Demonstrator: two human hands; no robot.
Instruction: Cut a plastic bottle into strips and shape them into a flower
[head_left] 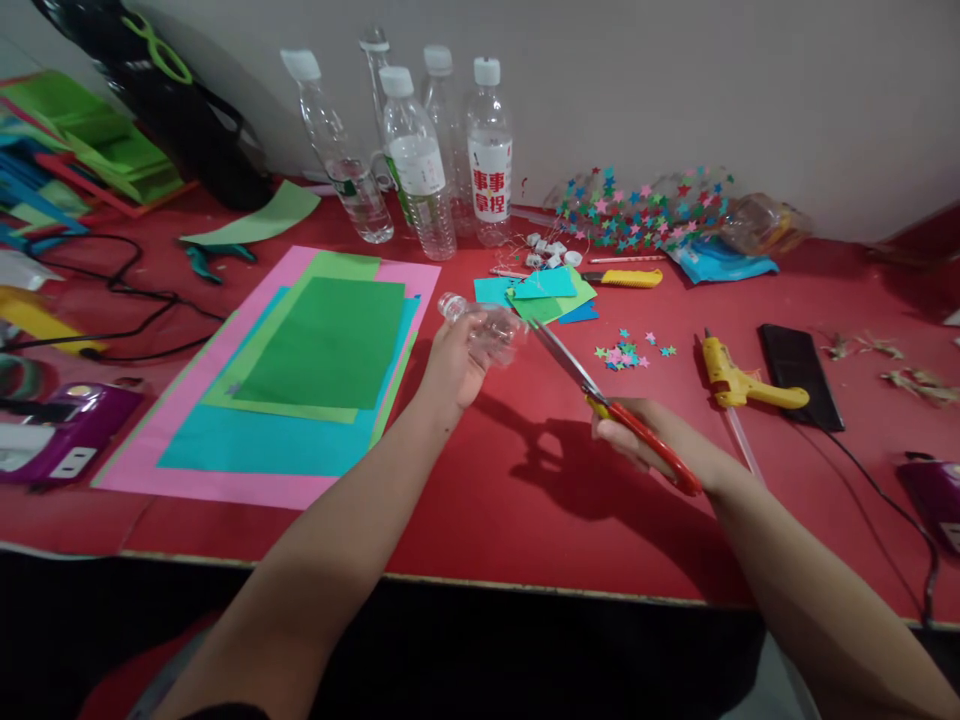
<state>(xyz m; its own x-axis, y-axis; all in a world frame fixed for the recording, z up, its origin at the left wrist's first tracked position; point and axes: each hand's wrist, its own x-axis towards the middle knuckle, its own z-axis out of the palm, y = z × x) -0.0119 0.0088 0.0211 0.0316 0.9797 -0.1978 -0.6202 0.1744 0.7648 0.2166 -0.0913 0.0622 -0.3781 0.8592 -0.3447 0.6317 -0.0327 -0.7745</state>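
Observation:
My left hand [457,362] is closed around the cut-off top of a clear plastic bottle [495,328], its uncapped neck pointing up and left. In my right hand [637,430] is a pair of scissors [574,365] with red handles and metal blades. The scissor tips point left, close to the cut edge of the bottle piece; whether they touch it I cannot tell. Behind the bottle piece lie small blue and green paper pieces [551,295]. Loose star sequins [622,352] are scattered right of the blades.
Stacked coloured paper [322,340] covers the left of the red table [465,500]. Several bottles [420,190] stand along the wall. A star-covered bottle [637,210], a yellow cutter [630,278], a yellow glue gun [739,378] and a black phone [801,375] lie to the right.

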